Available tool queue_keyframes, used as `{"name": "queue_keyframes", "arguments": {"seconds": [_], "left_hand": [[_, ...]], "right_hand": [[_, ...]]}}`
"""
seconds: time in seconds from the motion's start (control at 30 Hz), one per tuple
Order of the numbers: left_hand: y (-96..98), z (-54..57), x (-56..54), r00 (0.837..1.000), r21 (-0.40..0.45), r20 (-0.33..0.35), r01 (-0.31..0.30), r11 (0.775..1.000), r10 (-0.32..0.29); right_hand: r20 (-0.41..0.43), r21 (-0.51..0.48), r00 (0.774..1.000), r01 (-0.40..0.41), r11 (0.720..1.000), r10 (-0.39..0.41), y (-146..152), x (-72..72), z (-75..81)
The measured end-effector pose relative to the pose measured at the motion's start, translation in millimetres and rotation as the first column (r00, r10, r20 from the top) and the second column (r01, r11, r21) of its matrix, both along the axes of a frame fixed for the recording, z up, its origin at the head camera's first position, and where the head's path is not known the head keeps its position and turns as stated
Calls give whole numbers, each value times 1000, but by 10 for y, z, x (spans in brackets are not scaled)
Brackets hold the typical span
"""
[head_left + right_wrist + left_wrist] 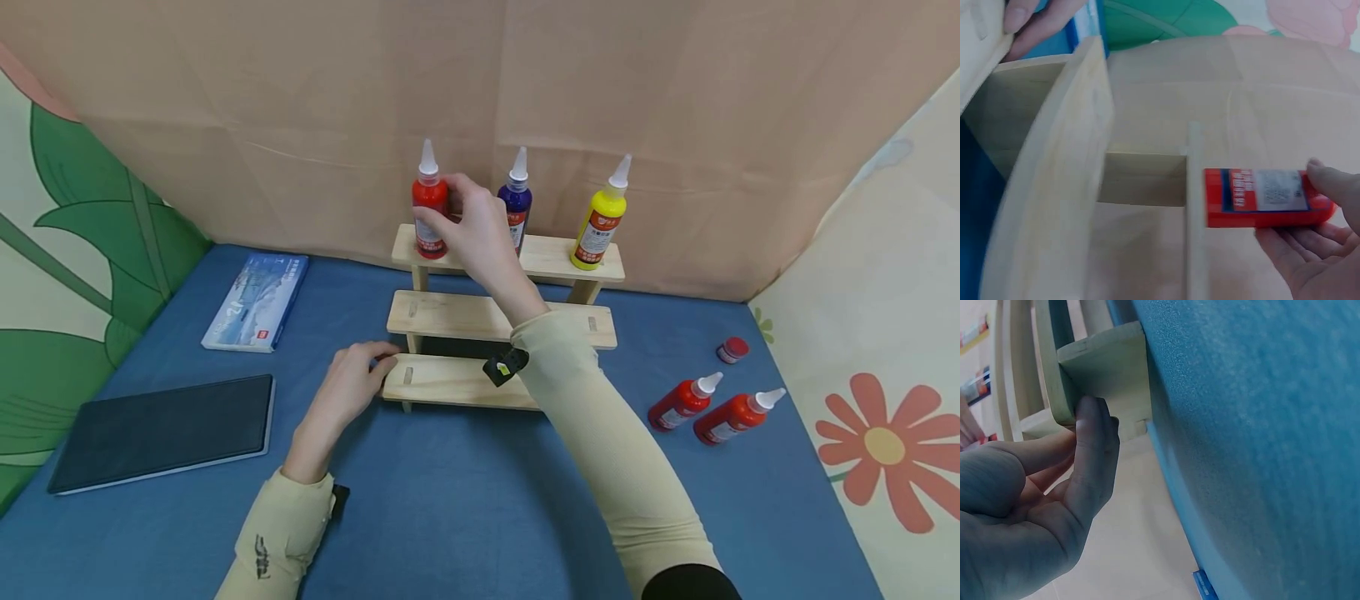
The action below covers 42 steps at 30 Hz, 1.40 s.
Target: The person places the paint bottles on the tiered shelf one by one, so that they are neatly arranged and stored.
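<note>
A wooden three-step rack (450, 315) stands against the backdrop. My right hand (480, 223) grips a red paint bottle (430, 197) with a white nozzle, upright at the left end of the top step. In the right wrist view the thumb and fingers pinch the red bottle (1272, 197), its base right at the step's edge. My left hand (354, 377) pinches the left end of the bottom step (1066, 394). Along the same top step stand a dark blue paint bottle (515, 200), partly behind my right hand, and a yellow paint bottle (600, 221) at the right end.
Two red paint bottles (681, 406) (731, 418) stand on the blue table at the right, near a small red-lidded jar (732, 350). At the left lie a blue-and-white box (257, 302) and a dark tablet (165, 433). A tan cloth backdrop (315, 108) hangs behind the rack.
</note>
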State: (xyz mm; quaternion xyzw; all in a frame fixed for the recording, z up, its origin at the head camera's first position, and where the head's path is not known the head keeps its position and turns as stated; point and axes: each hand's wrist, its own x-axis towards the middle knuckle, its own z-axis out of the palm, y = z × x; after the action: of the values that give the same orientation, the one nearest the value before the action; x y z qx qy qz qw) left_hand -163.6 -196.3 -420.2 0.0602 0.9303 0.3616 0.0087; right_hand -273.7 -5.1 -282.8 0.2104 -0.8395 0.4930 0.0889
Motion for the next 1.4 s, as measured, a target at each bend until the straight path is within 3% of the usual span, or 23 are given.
{"name": "queue_keyframes", "arguments": {"seconds": [0.67,1.0,1.4], "left_hand": [[53,1,6,1000,-3,-1,4,1000,-4],[40,19,21,1000,3,2,9,1000,-9],[22,34,19,1000,-12,-14,9,1000,-9]], "right_hand": [[-27,11,1000,11,1000,-11,10,23,-52],[-38,-28,999,3,1000,-4,94,149,41],[-60,-76,998,-13,997,8,318,415,81]]}}
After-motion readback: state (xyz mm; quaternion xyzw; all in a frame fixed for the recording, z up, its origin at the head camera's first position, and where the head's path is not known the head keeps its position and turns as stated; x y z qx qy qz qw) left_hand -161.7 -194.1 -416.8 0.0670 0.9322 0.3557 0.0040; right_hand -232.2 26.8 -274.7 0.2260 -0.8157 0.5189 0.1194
